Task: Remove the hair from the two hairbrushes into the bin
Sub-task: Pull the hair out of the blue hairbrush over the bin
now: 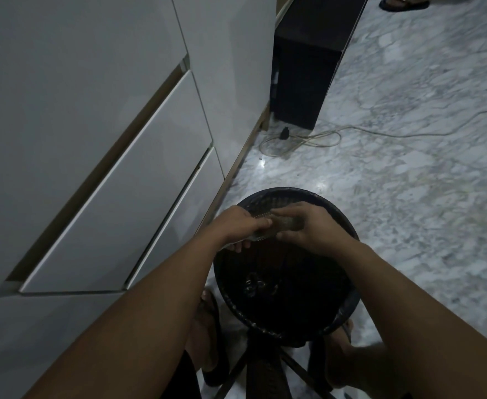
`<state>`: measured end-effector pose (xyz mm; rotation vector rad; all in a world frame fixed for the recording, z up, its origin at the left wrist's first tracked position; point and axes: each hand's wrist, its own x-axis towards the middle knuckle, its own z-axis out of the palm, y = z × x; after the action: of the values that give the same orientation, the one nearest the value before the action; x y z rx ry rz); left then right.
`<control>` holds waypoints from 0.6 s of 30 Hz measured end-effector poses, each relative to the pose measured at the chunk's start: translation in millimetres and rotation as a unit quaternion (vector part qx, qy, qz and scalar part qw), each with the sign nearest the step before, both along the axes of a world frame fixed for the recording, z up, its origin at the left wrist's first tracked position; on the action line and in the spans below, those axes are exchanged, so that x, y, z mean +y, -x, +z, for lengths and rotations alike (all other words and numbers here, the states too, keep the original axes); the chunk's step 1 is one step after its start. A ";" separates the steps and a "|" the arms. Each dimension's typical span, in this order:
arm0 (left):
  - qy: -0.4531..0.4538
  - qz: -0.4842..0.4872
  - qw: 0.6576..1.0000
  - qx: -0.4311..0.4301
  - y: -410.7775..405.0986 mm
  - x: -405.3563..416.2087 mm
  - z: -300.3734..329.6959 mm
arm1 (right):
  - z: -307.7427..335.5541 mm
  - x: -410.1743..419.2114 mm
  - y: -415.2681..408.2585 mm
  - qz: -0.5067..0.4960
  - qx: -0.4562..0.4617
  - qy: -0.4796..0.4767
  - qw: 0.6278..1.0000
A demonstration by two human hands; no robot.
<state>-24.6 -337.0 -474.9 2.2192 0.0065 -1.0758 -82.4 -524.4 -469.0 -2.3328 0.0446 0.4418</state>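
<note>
A round black bin lined with a dark bag stands on the floor below me. Both hands are over its far side. My left hand grips one end of a pale hairbrush, whose bristles show between the hands. My right hand is closed over the brush's other end, fingers pressed on a greyish mat of hair. A few dark loops lie at the bottom of the bin. A second hairbrush is not visible.
White cabinet drawers rise close on the left. A dark box stands beyond, with a loose cable across the marble floor. My sandalled feet flank the bin. Another person's sandal shows at the top edge.
</note>
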 end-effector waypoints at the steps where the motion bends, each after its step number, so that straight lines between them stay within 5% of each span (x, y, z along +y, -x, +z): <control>1: 0.002 -0.003 1.000 0.002 -0.1 0.4 0.3 | -0.4 0.0 -1.1 -0.025 -0.026 -0.001 0.999; 10: -0.025 0.020 0.999 -0.017 -2.7 3.9 -3.4 | -0.4 -23.3 -4.5 -0.154 -0.013 0.077 0.985; 18: -0.022 -0.007 1.000 -0.017 1.6 -0.9 -0.1 | 3.9 0.5 0.0 -0.030 0.006 0.063 0.998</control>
<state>-26.2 -337.9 -475.0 2.2808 0.0004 -1.0538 -82.4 -523.9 -465.0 -2.4460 0.1514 0.4330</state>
